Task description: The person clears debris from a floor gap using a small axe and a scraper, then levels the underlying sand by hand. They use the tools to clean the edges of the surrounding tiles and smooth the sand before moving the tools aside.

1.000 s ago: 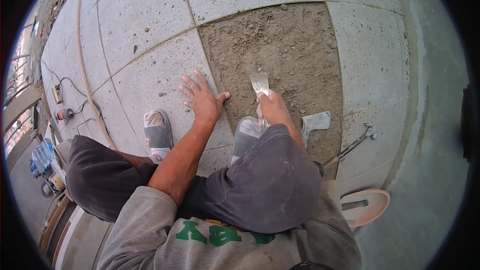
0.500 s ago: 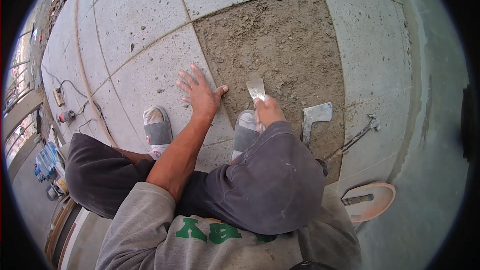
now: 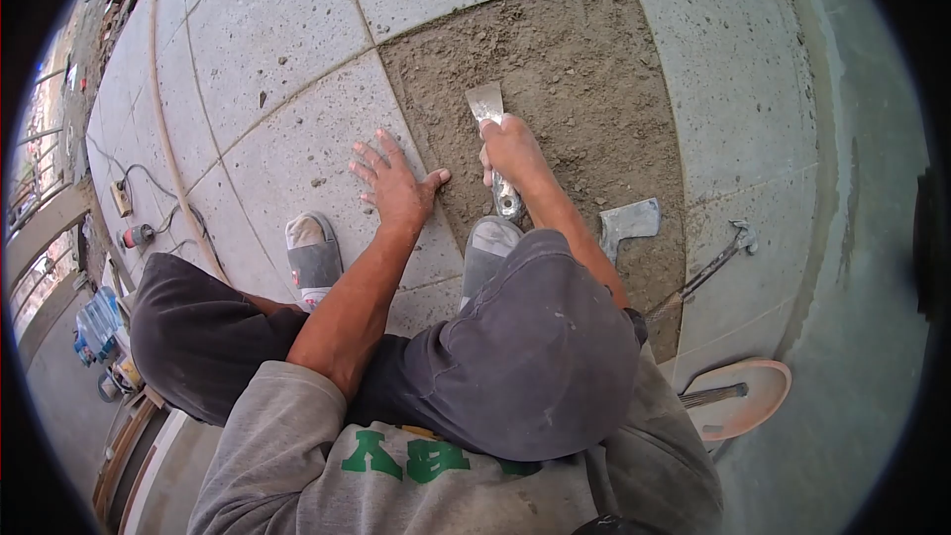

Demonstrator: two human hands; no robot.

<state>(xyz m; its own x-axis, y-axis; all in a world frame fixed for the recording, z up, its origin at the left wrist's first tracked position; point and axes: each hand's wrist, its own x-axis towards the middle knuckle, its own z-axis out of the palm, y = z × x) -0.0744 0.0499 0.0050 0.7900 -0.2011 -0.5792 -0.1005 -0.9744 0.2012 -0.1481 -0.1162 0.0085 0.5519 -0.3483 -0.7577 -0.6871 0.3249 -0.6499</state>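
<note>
Gripping a flat metal scraper point(image 3: 484, 101) with a broad blade and a dull, stained handle, your right hand point(image 3: 512, 151) is clamped around it near the blade. The scraper is over the left part of a rectangular brown patch of bare, crumbly bedding point(image 3: 565, 69), its blade pointing away from you. Your left hand point(image 3: 399, 195) holds nothing; its fingers are spread on a pale grey square tile point(image 3: 297, 129), with the thumb at the tile's edge beside the bedding. The two hands are apart.

Progress, as judged: the surrounding tiles are in place, while the bedding lies uncovered. Its surface appears loosened and only partly worked, with clods and uneven areas across it, notably towards the far edge. Levelling looks incomplete. Loose crumbs also lie on the tiles.

Tools noted: a grey metal axe-shaped head point(image 3: 634, 220) rests on the bedding; a dark-shafted claw hammer point(image 3: 731, 246) lies across its right edge.

Containers: a shallow, pale orange, rounded piece point(image 3: 763, 401), possibly a basin, is at lower right with a dark ribbed bar across it; no contents can be confirmed. A clear bluish plastic bottle point(image 3: 98, 320) is at far left; its fill cannot be determined.
</note>
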